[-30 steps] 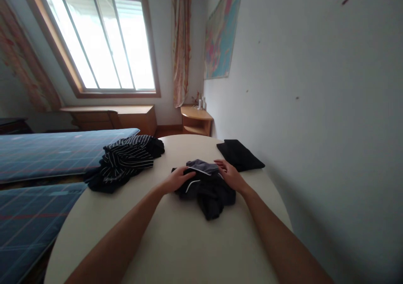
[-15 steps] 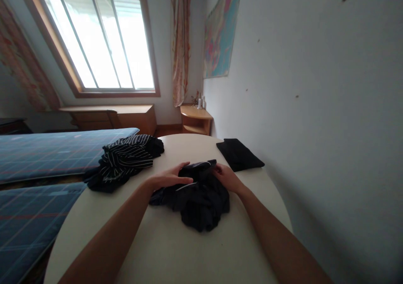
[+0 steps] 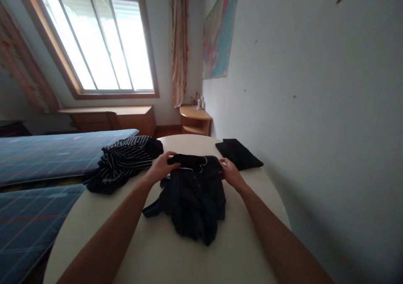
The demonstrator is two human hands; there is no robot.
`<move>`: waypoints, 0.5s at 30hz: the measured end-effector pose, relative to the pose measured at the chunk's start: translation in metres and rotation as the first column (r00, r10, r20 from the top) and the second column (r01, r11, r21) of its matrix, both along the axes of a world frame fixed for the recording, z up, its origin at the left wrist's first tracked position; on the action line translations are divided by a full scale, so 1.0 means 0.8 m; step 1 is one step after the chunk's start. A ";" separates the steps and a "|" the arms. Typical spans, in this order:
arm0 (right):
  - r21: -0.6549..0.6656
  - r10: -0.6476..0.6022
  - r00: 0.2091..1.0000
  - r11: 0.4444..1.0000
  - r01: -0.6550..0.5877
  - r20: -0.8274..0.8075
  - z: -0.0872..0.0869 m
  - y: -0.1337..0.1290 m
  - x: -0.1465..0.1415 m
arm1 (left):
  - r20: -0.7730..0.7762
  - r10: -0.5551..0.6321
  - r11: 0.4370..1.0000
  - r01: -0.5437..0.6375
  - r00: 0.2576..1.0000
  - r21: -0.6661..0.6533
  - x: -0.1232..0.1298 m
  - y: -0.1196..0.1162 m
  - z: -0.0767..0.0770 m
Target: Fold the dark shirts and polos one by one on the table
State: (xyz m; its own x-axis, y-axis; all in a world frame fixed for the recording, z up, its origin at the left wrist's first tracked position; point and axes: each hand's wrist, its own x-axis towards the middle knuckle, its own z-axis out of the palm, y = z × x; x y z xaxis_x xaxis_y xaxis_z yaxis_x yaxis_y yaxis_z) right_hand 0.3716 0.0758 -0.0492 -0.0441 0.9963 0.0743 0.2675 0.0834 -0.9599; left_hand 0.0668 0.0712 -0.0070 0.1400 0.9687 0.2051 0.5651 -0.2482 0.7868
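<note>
A dark, crumpled shirt (image 3: 198,200) lies on the white round table (image 3: 151,250), its collar end away from me. Thin white trim runs along the collar, and small buttons show faintly below it. My left hand (image 3: 161,167) pinches the left end of the collar between thumb and fingers. At the opposite end, my right hand (image 3: 231,172) grips the cloth with curled fingers. The collar is stretched between both hands, while the lower part hangs in loose folds on the tabletop.
A heap of black-and-white striped clothing (image 3: 126,160) sits at the table's left edge. A folded black cloth (image 3: 241,153) lies at the back right, near the wall (image 3: 330,149). Beds with blue plaid covers (image 3: 56,151) stand to the left.
My hands have moved apart, the left one leftward and up. The bunched shirt has been opened out, so its collar is spread wide and its body reaches nearer to me.
</note>
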 end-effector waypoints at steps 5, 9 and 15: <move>0.050 -0.010 0.978 0.999 -0.001 0.208 0.012 -0.016 0.000 | -0.249 0.175 0.981 -0.192 0.952 -0.042 -0.018 0.015 -0.032; 0.110 0.123 0.847 0.972 -0.208 0.518 0.020 -0.032 -0.002 | -0.223 0.052 0.982 -0.091 0.973 -0.168 -0.022 0.005 -0.036; 0.163 0.197 0.874 0.942 -0.295 0.444 0.026 -0.024 0.000 | -0.079 0.065 0.995 -0.070 0.995 -0.068 -0.024 0.011 -0.021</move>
